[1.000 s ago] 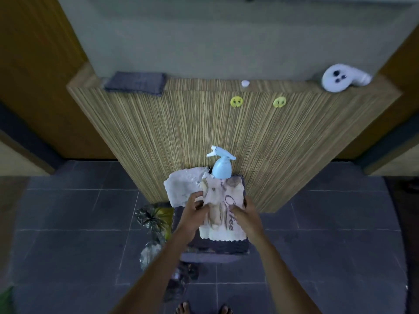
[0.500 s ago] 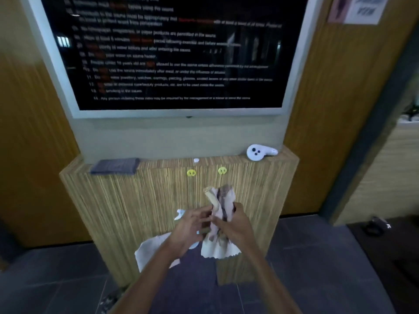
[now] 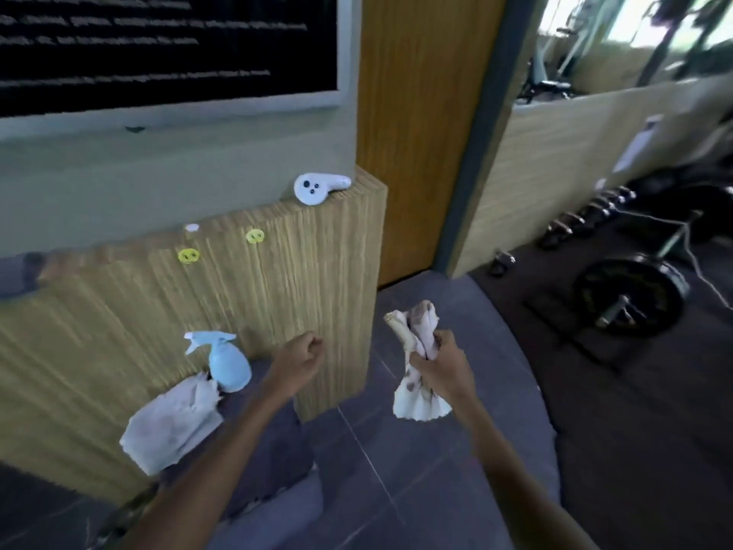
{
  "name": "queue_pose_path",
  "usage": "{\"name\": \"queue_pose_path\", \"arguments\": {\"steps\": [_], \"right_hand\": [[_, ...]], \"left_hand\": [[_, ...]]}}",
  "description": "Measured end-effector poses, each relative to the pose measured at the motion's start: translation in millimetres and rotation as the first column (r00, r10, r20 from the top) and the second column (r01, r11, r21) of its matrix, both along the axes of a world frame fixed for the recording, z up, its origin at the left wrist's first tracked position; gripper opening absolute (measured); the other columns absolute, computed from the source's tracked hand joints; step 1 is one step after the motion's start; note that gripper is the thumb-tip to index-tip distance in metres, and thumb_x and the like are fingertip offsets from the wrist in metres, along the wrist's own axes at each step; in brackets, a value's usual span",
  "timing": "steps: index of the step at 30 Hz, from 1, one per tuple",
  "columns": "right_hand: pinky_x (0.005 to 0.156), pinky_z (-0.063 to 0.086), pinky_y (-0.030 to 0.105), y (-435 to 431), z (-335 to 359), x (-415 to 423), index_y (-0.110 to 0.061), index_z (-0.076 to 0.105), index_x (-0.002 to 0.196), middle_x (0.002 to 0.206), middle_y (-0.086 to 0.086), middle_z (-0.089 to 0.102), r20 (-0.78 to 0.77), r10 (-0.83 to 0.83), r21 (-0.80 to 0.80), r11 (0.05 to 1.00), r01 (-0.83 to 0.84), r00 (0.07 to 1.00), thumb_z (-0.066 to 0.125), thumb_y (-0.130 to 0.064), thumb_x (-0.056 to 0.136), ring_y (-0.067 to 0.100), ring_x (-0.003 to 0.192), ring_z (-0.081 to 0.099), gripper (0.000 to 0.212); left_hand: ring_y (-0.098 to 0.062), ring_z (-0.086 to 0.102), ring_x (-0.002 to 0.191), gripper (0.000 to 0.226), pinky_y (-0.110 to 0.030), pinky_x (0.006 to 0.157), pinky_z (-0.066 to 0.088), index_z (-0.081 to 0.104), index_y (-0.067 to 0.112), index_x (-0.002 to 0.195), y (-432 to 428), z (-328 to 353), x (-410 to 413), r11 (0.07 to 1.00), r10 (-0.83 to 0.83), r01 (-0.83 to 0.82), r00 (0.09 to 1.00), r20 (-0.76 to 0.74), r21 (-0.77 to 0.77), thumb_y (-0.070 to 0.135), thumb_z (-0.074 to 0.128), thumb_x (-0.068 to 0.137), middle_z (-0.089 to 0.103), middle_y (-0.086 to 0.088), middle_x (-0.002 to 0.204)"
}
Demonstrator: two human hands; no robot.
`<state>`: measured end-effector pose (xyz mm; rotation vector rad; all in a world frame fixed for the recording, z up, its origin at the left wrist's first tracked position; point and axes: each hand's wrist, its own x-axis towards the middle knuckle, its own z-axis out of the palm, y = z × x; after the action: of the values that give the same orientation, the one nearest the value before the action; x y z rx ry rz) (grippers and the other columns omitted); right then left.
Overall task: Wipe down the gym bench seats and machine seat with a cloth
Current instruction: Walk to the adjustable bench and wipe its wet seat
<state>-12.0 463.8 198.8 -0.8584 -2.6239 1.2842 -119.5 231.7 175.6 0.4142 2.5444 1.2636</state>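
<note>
At the edge of a gym floor, in front of a wooden desk (image 3: 317,279), a person's right hand (image 3: 440,365) gripped a bunched, patterned cloth (image 3: 419,323) around its middle. The fingers were wrapped tightly round it, with one end of the fabric standing up above the fist and the other fanning out below. The cloth was held in the air over the grey tiled floor (image 3: 396,462), just right of the desk's corner. The left hand (image 3: 302,359) hung beside it, well apart from the cloth, curled into a fist with nothing in it.

Left of that hand, a pale blue spray bottle (image 3: 227,363) stood upright on a low grey block (image 3: 273,430) against the desk front, touching a second, off-white rag (image 3: 174,426) that draped over the block's near edge. Two yellow smiley stickers (image 3: 189,256) marked the desk's face, and a white handheld controller (image 3: 319,187) lay on its top near the right end. Above hung a dark notice board (image 3: 158,45), its white lettering too blurred to read.

To the right, on dark matting, a barbell with a black weight plate (image 3: 630,297) lay near a row of dumbbells (image 3: 587,222).
</note>
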Motion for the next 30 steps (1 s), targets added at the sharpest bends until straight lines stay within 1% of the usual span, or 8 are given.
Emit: {"name": "queue_pose_path", "arguments": {"steps": [2, 5, 10, 14, 17, 20, 24, 30], "right_hand": [[0.076, 0.049, 0.039, 31.5, -7.0, 27.4, -0.022, 0.045, 0.109, 0.094, -0.005, 0.062, 0.053, -0.118, 0.047, 0.992, 0.116, 0.992, 0.063, -0.037, 0.079, 0.021, 0.087, 0.061, 0.038], [0.073, 0.046, 0.038, 78.0, -15.7, 72.3, -0.016, 0.047, 0.108, 0.096, 0.001, 0.060, 0.092, -0.277, 0.126, 0.956, 0.264, 0.957, 0.063, -0.037, 0.080, 0.028, 0.090, 0.060, 0.039], [0.075, 0.044, 0.036, 155.3, -23.8, 151.7, -0.016, 0.046, 0.117, 0.102, 0.004, 0.059, 0.217, -0.520, 0.195, 0.852, 0.486, 0.826, 0.064, -0.037, 0.080, 0.033, 0.097, 0.060, 0.046], [0.078, 0.046, 0.039, 228.6, -37.6, 211.9, -0.018, 0.047, 0.119, 0.109, 0.008, 0.062, 0.243, -0.647, 0.217, 0.763, 0.610, 0.723, 0.066, -0.042, 0.078, 0.035, 0.100, 0.061, 0.051], [0.077, 0.045, 0.037, 290.1, -46.0, 250.8, -0.018, 0.048, 0.119, 0.110, 0.008, 0.064, 0.254, -0.693, 0.233, 0.720, 0.653, 0.674, 0.066, -0.043, 0.078, 0.033, 0.100, 0.062, 0.051], [0.076, 0.044, 0.036, 363.3, -49.2, 286.0, -0.018, 0.049, 0.116, 0.108, 0.007, 0.064, 0.257, -0.742, 0.216, 0.668, 0.712, 0.619, 0.068, -0.040, 0.077, 0.031, 0.099, 0.062, 0.049], [0.079, 0.044, 0.037, 456.2, -48.7, 310.9, -0.019, 0.048, 0.119, 0.111, 0.006, 0.064, 0.274, -0.749, 0.222, 0.660, 0.718, 0.603, 0.068, -0.041, 0.076, 0.031, 0.103, 0.061, 0.052], [0.076, 0.042, 0.036, 581.9, -54.2, 314.4, -0.020, 0.048, 0.120, 0.110, 0.005, 0.065, 0.257, -0.783, 0.225, 0.619, 0.753, 0.567, 0.067, -0.041, 0.077, 0.030, 0.102, 0.061, 0.051]], "left_hand": [[-0.018, 0.060, 0.098, 0.023, -0.027, 0.078, 0.043, 0.060, 0.006, 0.111, 30.1, -8.5, 0.8, 0.991, -0.110, 0.110, 0.994, 0.002, -0.076, 0.020, 0.049, 0.097, 0.061, -0.003, 0.103], [-0.022, 0.061, 0.102, 0.022, -0.034, 0.085, 0.046, 0.059, 0.012, 0.109, 82.8, -22.0, 4.8, 0.943, -0.281, 0.279, 0.959, 0.012, -0.181, 0.025, 0.049, 0.095, 0.062, -0.002, 0.103], [-0.022, 0.059, 0.104, 0.028, -0.032, 0.083, 0.046, 0.057, 0.015, 0.114, 190.1, -34.0, 20.4, 0.758, -0.571, 0.537, 0.821, 0.022, -0.370, 0.033, 0.046, 0.096, 0.060, -0.001, 0.117], [-0.026, 0.061, 0.106, 0.025, -0.032, 0.088, 0.048, 0.062, 0.013, 0.110, 289.6, -46.1, 41.0, 0.694, -0.673, 0.643, 0.740, 0.027, -0.325, 0.030, 0.053, 0.093, 0.064, -0.006, 0.116], [-0.023, 0.062, 0.105, 0.028, -0.025, 0.081, 0.043, 0.063, 0.010, 0.110, 367.2, -50.1, 57.4, 0.630, -0.745, 0.703, 0.667, -0.003, -0.331, 0.029, 0.053, 0.093, 0.065, -0.003, 0.112], [-0.028, 0.061, 0.106, 0.032, -0.031, 0.086, 0.044, 0.064, 0.006, 0.110, 462.0, -54.7, 73.2, 0.598, -0.777, 0.735, 0.630, -0.004, -0.320, 0.030, 0.053, 0.092, 0.066, -0.011, 0.111], [-0.026, 0.059, 0.108, 0.027, -0.030, 0.089, 0.043, 0.061, 0.005, 0.113, 575.4, -49.5, 91.5, 0.572, -0.796, 0.754, 0.605, 0.003, -0.322, 0.022, 0.052, 0.094, 0.063, -0.011, 0.116], [-0.026, 0.059, 0.108, 0.026, -0.037, 0.092, 0.047, 0.062, 0.013, 0.111, 717.7, -60.7, 100.5, 0.505, -0.834, 0.784, 0.551, 0.028, -0.362, 0.029, 0.052, 0.093, 0.064, -0.008, 0.115]]}}
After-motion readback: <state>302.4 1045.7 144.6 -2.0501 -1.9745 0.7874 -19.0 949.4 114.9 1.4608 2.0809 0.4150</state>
